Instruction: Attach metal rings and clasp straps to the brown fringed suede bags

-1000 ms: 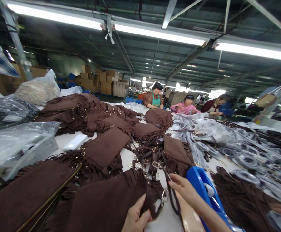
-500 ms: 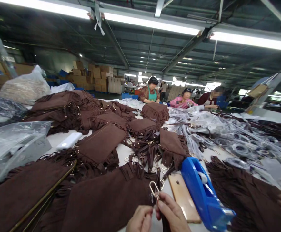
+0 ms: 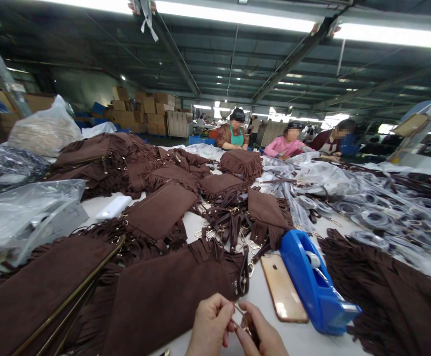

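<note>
My left hand (image 3: 212, 324) and my right hand (image 3: 258, 329) meet at the bottom centre, beside a brown fringed suede bag (image 3: 163, 296). Between my fingertips is a small metal clasp (image 3: 239, 310), partly hidden; both hands pinch it. Some dark strap shows under my right fingers. A brown wrist strap (image 3: 243, 272) lies just beyond my hands at the bag's fringe. To the right are a gold phone (image 3: 282, 287) and a blue tape dispenser (image 3: 313, 284).
Brown fringed bags (image 3: 159, 210) are heaped ahead and left. Clear plastic bags (image 3: 33, 212) lie left, coiled straps in plastic (image 3: 374, 217) right. A white box-like item (image 3: 114, 207) lies among them. Several people sit across the table; a hand shows at the right edge.
Both hands have turned the clasp down and drawn it nearer, fingers now closer around it. A strap with rings now shows beyond them. The view has shifted slightly.
</note>
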A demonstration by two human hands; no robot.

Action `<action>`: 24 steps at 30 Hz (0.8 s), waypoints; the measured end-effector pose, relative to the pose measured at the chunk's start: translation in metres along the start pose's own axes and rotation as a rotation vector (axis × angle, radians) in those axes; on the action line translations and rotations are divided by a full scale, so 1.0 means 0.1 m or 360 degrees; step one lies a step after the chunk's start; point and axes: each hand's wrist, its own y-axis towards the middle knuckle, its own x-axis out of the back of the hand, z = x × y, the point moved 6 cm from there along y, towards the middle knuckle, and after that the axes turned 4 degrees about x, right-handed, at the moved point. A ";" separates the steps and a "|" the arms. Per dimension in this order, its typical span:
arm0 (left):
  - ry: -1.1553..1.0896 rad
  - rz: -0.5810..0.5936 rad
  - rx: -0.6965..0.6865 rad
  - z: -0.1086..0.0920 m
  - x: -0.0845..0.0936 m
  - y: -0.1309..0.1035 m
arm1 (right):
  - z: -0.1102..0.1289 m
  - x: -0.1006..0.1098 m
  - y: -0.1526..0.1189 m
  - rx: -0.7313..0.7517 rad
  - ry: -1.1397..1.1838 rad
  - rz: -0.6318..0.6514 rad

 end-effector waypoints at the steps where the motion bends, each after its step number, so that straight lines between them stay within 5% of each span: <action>1: 0.0032 0.0004 0.0033 0.02 -0.02 -0.03 | -0.05 -0.01 -0.02 0.0085 -0.0281 -0.0052; 6: 0.0211 0.0033 0.0068 0.22 -0.07 -0.06 | -0.40 -0.21 -0.11 0.0186 -0.1185 -0.0041; 12: 0.0527 -0.0124 -0.0048 0.33 -0.12 0.06 | -0.47 -0.22 -0.11 0.0276 -0.1414 0.0028; 16: 0.0838 -0.0112 -0.0074 0.13 -0.11 0.13 | -0.27 -0.13 0.01 0.0137 -0.1242 0.0163; 20: 0.1455 -0.0147 -0.0587 -0.32 -0.07 0.19 | 0.01 -0.05 0.21 -0.0008 -0.1040 0.0203; 24: 0.1966 0.0011 -0.0796 -0.39 -0.19 0.23 | 0.07 0.17 0.47 0.0000 -0.0888 0.0074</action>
